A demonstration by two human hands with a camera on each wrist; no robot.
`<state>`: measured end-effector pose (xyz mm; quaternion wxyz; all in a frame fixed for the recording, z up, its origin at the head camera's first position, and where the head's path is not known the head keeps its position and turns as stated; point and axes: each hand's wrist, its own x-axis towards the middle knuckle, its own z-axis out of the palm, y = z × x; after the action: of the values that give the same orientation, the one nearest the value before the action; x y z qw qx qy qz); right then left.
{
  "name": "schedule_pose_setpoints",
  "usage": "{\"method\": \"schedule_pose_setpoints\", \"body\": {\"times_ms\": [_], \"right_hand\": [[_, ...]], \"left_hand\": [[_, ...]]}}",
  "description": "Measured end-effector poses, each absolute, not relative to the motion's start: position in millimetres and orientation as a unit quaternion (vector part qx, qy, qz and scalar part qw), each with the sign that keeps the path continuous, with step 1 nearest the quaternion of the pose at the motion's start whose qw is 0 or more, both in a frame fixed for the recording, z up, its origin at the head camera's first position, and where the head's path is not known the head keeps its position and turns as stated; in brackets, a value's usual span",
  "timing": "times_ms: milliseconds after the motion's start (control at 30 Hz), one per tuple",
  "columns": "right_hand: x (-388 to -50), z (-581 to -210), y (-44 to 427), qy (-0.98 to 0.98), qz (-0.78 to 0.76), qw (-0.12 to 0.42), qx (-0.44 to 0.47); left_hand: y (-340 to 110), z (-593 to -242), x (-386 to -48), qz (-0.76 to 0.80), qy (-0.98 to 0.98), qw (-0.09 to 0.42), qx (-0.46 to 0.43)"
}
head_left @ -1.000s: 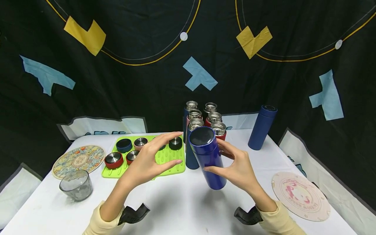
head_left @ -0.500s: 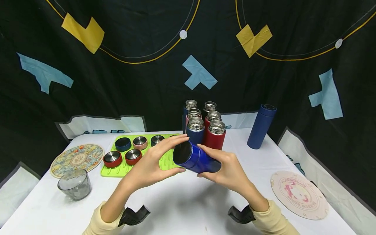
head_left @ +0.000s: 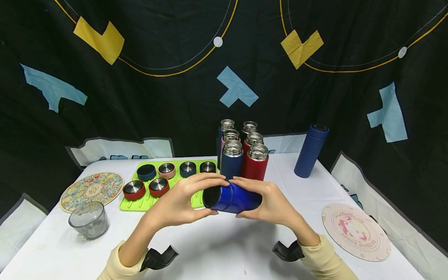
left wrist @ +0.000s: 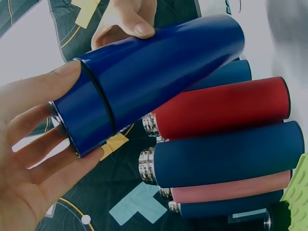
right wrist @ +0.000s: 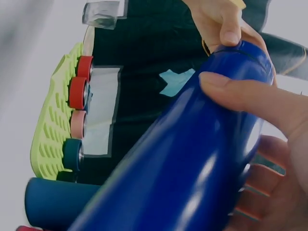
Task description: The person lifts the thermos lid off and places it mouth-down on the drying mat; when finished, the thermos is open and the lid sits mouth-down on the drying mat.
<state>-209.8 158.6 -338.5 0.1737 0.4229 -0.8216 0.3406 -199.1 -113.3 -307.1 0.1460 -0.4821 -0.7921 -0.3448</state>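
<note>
A glossy blue thermos bottle (head_left: 243, 199) is held in the air over the table, tipped nearly on its side with its lid (head_left: 224, 199) toward the left. My right hand (head_left: 276, 202) grips the body, thumb on one side and fingers on the other. At the lid end, my left hand (head_left: 180, 202) holds the lid between thumb and fingers; the left wrist view shows the thumb at the seam of the lid (left wrist: 86, 113). Behind the hands stand several lidless thermos bottles, among them a navy one (head_left: 231, 163) and a red one (head_left: 255, 165).
A green drying mat (head_left: 134, 206) at the left bears several lids, such as a red lid (head_left: 134, 189). A glass bowl (head_left: 90, 221) and a patterned round mat (head_left: 92, 190) lie further left. At the right are a capped navy bottle (head_left: 311, 151) and a pink round mat (head_left: 357, 233).
The right hand has tilted the blue thermos from near upright to almost horizontal, bringing its lid left. The left hand, earlier apart from it, now holds the lid.
</note>
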Motion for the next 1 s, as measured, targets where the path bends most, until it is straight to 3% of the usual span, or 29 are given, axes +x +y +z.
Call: {"method": "schedule_pose_setpoints", "body": {"times_ms": [167, 533, 833, 1000], "right_hand": [[-214.6, -340.4, 162.3, -0.810, 0.381, 0.139, 0.423], [-211.6, -340.3, 160.1, -0.807, 0.374, 0.170, 0.424], [-208.9, -338.9, 157.6, -0.804, 0.322, 0.255, 0.430], [-206.7, -339.6, 155.7, -0.808, 0.281, 0.293, 0.427]], "left_hand": [[-113.5, -309.3, -203.3, -0.365, -0.776, 0.155, -0.490], [-111.6, -311.2, -202.7, -0.417, -0.781, 0.150, -0.440], [-102.7, -314.7, -201.1, -0.442, -0.799, 0.195, -0.358], [-100.3, -316.5, -201.5, -0.458, -0.816, 0.183, -0.300]]}}
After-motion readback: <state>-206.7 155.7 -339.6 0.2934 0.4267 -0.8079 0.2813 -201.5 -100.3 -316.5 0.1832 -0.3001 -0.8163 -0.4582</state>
